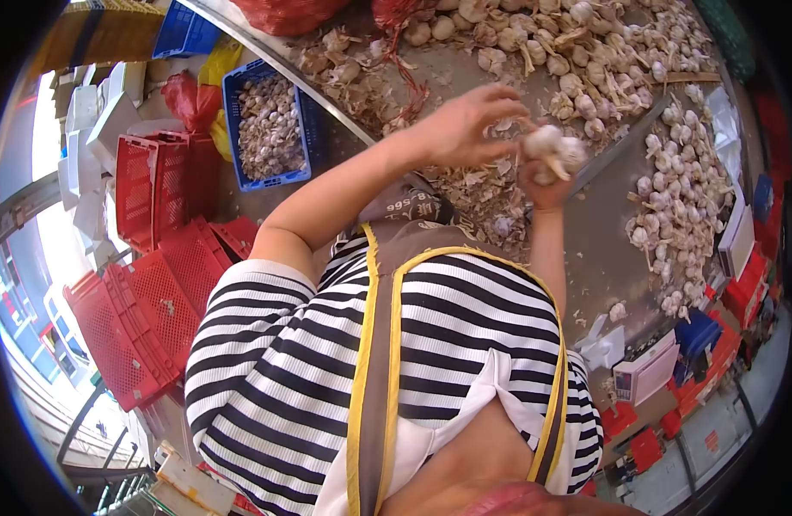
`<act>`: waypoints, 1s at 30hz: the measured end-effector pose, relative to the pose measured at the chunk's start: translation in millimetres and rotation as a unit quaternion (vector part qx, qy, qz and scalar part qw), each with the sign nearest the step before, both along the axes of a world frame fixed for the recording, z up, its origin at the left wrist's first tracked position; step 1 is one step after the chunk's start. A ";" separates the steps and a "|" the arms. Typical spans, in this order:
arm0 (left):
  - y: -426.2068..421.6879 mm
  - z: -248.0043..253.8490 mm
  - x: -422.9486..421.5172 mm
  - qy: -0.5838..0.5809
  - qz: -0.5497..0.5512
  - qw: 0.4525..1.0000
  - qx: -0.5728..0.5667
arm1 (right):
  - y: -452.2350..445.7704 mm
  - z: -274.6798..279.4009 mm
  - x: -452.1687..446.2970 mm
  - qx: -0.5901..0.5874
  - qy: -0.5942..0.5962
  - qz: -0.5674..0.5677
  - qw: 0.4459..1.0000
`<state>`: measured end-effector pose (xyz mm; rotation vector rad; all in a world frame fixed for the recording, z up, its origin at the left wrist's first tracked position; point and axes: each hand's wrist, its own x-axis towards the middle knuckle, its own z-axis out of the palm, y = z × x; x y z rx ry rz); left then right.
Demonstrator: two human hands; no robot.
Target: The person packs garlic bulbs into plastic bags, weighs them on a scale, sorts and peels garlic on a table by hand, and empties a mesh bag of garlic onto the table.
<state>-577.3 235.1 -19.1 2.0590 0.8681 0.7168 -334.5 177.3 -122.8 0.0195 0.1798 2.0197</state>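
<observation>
Taking clock directions from view centre, count on the one worktop [594, 268] two piles: large garlic pile [581, 73], 1 o'clock; smaller garlic pile [684, 193], 3. Count one filled blue crate [277, 181], 11. Note left hand [473, 125], 1 o'clock: half-open, nothing visibly gripped. Note right hand [546, 191], 2 o'clock: closed around garlic [561, 148], bulb count unclear. Expect light, firm, papery; grip round sides, avoiding flaking skin.

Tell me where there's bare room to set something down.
Bare table lies between the right arm, the right garlic pile and a loose bulb. Crowded: the far garlic heap and the husks by the apron.
</observation>
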 end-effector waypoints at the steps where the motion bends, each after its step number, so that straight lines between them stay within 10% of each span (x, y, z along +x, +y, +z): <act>1: 7.0 -2.3 -8.4 0.009 0.032 0.999 -0.008 | 7.5 14.3 18.3 0.005 0.045 0.007 0.999; 8: 52.7 -53.4 -140.6 0.371 0.314 0.874 -0.016 | 21.5 65.9 126.8 -0.106 0.121 -0.407 0.899; 13: 49.8 -88.7 -169.1 0.497 0.282 0.820 -0.029 | 53.2 5.8 53.8 -0.046 -0.312 -0.123 0.941; 16: 51.9 -83.0 -162.8 0.481 0.296 0.825 -0.039 | 43.3 19.4 -75.6 0.123 -0.712 0.067 0.688; 19: 55.9 -51.6 -149.0 0.436 0.309 0.841 -0.082 | 31.0 -3.5 -134.7 0.442 -0.774 0.157 0.426; 22: 38.1 -25.6 -128.6 0.384 0.197 0.896 -0.103 | 14.4 -6.1 -149.3 0.511 -0.780 0.160 0.323; 26: 1.4 -52.6 -100.4 0.318 -0.008 0.948 0.011 | 20.4 11.3 -134.3 0.452 -0.825 0.187 0.284; 28: -6.3 -70.8 -88.9 0.503 -0.037 0.863 -0.008 | 31.8 26.0 -112.1 0.240 -0.837 0.212 0.444; 29: -4.9 -77.7 -86.3 0.499 -0.041 0.866 -0.006 | 35.7 22.5 -95.3 0.235 -0.840 0.212 0.440; 30: 0.3 -84.2 -84.2 0.524 -0.050 0.850 -0.023 | 42.5 16.6 -75.9 0.114 -0.728 0.172 0.654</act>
